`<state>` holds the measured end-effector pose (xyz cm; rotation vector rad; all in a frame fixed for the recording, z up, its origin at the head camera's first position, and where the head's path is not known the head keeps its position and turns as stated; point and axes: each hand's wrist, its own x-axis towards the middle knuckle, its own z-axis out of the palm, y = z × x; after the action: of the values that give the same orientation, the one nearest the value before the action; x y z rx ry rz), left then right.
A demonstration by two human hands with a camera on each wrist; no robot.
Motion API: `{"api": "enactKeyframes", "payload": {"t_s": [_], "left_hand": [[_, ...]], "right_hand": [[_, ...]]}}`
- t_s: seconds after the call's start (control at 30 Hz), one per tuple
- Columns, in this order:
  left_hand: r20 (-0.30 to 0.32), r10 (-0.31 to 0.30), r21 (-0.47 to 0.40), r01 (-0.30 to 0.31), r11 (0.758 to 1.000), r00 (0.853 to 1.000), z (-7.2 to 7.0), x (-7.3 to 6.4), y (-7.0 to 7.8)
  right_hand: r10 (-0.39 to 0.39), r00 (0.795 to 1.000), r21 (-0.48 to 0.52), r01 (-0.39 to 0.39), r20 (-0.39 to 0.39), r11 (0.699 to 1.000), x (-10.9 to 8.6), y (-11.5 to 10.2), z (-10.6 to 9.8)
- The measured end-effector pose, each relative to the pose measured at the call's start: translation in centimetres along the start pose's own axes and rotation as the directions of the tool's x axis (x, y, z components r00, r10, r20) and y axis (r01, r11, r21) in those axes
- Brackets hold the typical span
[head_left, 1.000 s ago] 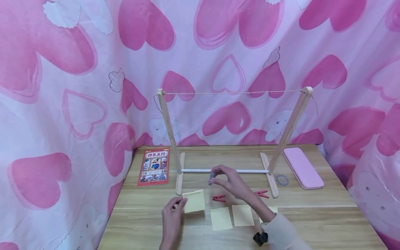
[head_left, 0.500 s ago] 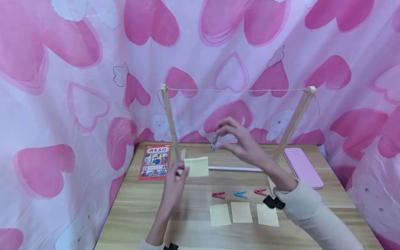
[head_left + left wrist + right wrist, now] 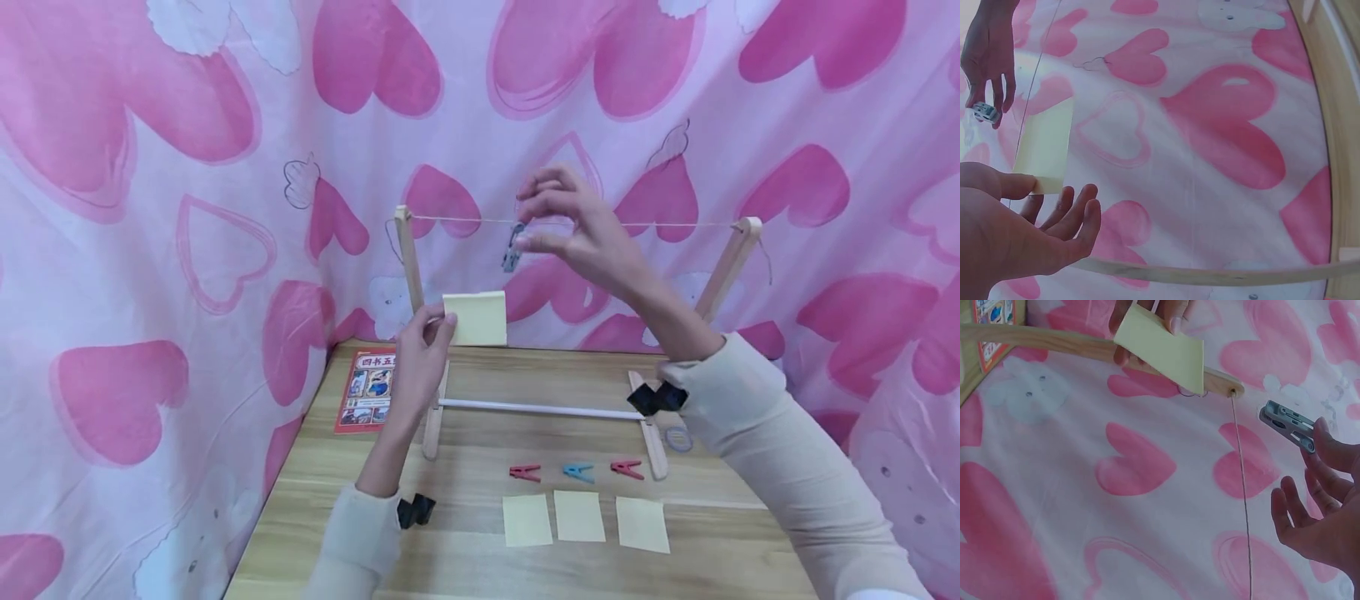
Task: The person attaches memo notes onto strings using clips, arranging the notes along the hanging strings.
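Between thumb and fingers, my left hand (image 3: 422, 354) pinches a pale yellow sticky note (image 3: 478, 318) by its left edge, below the string. The note's top edge looks folded over. My right hand (image 3: 577, 225) pinches a grey clothespin (image 3: 512, 248) by one end, close to the thin string (image 3: 461, 219). In the right wrist view the clothespin (image 3: 1288, 427) points toward the string (image 3: 1244, 487) with a gap between. The left wrist view has the note (image 3: 1047, 144) apart from the clothespin (image 3: 985, 112).
The string spans two wooden posts (image 3: 727, 267) joined by a white rod (image 3: 540, 408). On the table lie red clothespins (image 3: 525, 472), a blue clothespin (image 3: 578, 472) and several sticky notes (image 3: 527, 521). A red book (image 3: 363, 400) is at left, a grey ring (image 3: 678, 439) at right.
Both hands have risen from near the table toward the string, the left carrying the sticky note, the right the grey clothespin. The right forearm now covers the pink case.
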<state>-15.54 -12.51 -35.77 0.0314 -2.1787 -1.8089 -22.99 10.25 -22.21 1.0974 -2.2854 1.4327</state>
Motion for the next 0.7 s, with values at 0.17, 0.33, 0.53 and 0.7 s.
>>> {"api": "enactKeyframes", "payload": {"t_s": [0.17,0.33,0.53,0.7], "left_hand": [[-0.01,0.019,-0.088,-0.019,0.996,1.0,0.4,2.2,1.5],[-0.016,0.065,-0.097,-0.067,0.993,0.998,0.8,4.5,2.6],[-0.028,0.072,-0.099,-0.074,0.992,0.997,0.8,6.2,3.4],[-0.035,0.08,-0.085,-0.083,0.993,0.996,0.6,6.9,3.7]], "right_hand": [[-0.004,0.999,-0.017,0.003,-0.045,1.0,2.8,-0.4,-0.2],[0.015,0.997,-0.071,-0.02,-0.071,0.997,5.0,-0.1,0.0],[0.016,0.998,-0.085,-0.021,-0.066,0.996,6.9,0.7,0.6],[0.036,0.998,-0.083,-0.04,-0.057,0.996,7.5,1.2,0.8]]}}
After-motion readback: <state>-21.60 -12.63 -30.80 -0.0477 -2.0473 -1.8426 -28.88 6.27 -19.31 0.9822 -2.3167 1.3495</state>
